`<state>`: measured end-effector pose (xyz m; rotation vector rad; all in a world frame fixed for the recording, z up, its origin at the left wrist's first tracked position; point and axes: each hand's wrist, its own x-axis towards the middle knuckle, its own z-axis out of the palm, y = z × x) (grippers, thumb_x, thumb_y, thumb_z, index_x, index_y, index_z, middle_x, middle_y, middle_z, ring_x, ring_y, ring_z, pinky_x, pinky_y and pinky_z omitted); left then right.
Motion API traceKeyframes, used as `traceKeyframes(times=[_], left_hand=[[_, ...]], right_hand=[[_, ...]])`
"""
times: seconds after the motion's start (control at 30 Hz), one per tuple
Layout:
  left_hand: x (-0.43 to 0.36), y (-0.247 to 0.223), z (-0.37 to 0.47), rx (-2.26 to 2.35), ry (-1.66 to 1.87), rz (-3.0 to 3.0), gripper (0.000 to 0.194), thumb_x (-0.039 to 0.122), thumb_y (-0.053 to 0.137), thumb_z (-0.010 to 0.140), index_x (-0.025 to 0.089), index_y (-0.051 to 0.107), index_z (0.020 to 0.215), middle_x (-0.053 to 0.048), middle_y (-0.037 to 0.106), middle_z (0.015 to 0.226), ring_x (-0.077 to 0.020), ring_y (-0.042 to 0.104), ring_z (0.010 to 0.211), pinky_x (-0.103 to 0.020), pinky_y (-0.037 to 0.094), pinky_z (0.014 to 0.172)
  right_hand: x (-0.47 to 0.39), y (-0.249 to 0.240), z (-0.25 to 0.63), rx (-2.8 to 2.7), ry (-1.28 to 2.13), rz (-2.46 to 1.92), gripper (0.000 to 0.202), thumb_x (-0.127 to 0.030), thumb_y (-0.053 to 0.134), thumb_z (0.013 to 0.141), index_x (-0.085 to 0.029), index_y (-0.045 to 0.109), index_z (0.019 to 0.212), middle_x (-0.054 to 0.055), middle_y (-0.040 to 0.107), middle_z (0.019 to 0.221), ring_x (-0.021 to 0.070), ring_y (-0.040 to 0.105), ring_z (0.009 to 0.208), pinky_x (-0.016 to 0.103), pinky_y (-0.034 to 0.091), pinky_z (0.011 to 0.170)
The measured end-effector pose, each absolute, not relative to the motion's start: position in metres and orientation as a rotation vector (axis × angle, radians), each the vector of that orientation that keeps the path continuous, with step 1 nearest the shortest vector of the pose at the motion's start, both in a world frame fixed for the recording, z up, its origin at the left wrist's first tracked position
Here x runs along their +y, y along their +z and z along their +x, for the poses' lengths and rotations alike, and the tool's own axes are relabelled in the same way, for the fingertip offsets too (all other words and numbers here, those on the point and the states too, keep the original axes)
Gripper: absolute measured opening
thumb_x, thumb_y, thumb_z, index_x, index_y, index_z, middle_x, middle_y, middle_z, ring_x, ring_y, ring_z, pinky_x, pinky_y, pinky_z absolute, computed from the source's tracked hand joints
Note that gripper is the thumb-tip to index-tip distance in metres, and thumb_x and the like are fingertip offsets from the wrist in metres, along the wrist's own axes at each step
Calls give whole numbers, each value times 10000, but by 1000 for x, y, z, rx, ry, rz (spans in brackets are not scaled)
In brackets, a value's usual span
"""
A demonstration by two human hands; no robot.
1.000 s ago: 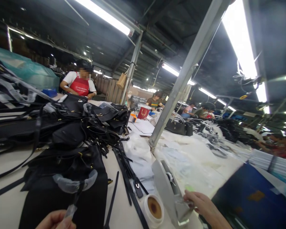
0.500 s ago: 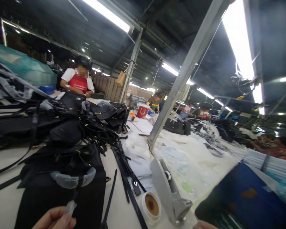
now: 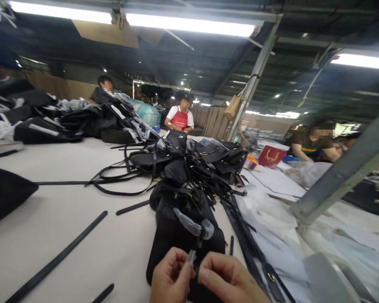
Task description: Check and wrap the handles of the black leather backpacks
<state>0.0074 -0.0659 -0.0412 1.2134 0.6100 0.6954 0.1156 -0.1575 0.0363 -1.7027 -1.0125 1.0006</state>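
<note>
Toward the near edge of the pale, smooth work surface (image 3: 126, 252), a black bag (image 3: 167, 242) lies with its curved, plastic-wrapped handle (image 3: 189, 224) uppermost. The left hand (image 3: 170, 277) pinches a clear plastic strip (image 3: 191, 256) over it; the right hand (image 3: 230, 277) has thumb and finger drawn close just beside, but I cannot tell whether they grip anything. A tangled heap of black bags with gold-coloured fittings (image 3: 177, 171) stands between this bag and the far edge, where a person in a red apron (image 3: 180, 120) works. Rightward, long black straps (image 3: 241, 231) run alongside.
</note>
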Motion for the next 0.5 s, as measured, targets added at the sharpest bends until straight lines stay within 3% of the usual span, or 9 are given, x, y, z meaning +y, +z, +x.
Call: traceKeyframes(times=[0.13, 0.23, 0.37, 0.43, 0.5], left_hand=[[-68, -44, 5, 633, 776, 1294, 401, 556, 658, 769, 166, 589, 704, 26, 537, 538, -72, 427, 459, -181, 312, 443], [-71, -53, 5, 618, 832, 1419, 358, 516, 601, 829, 177, 597, 716, 29, 536, 522, -77, 427, 447, -190, 308, 433], [-72, -68, 1, 647, 1120, 1691, 279, 412, 538, 903, 212, 564, 1097, 33, 624, 579, -112, 534, 460, -217, 427, 504], [-69, -70, -1, 631, 1381, 1932, 357, 298, 526, 928, 241, 480, 1277, 17, 688, 662, -133, 614, 540, -246, 484, 615], [-64, -66, -4, 463, 1546, 2209, 430, 223, 515, 933, 238, 442, 1357, -8, 727, 727, -146, 654, 595, -265, 478, 628]], right_hand=[[-135, 26, 121, -1077, 870, -1774, 348, -485, 572, 783, -174, 619, 634, 22, 594, 646, 179, 532, 676, 291, 409, 655], [-132, 15, 123, -1059, 844, -1862, 369, -505, 565, 765, -175, 600, 604, 19, 572, 610, 179, 517, 643, 292, 389, 613], [-131, 13, 122, -1022, 857, -1912, 388, -527, 571, 749, -175, 569, 587, -5, 508, 586, 153, 457, 608, 279, 338, 574], [-131, 13, 122, -1000, 864, -1894, 385, -525, 600, 736, -176, 565, 575, -16, 481, 583, 146, 441, 611, 272, 334, 575], [-132, 12, 123, -971, 851, -1867, 387, -521, 634, 720, -177, 565, 556, -25, 464, 576, 139, 431, 611, 262, 331, 569]])
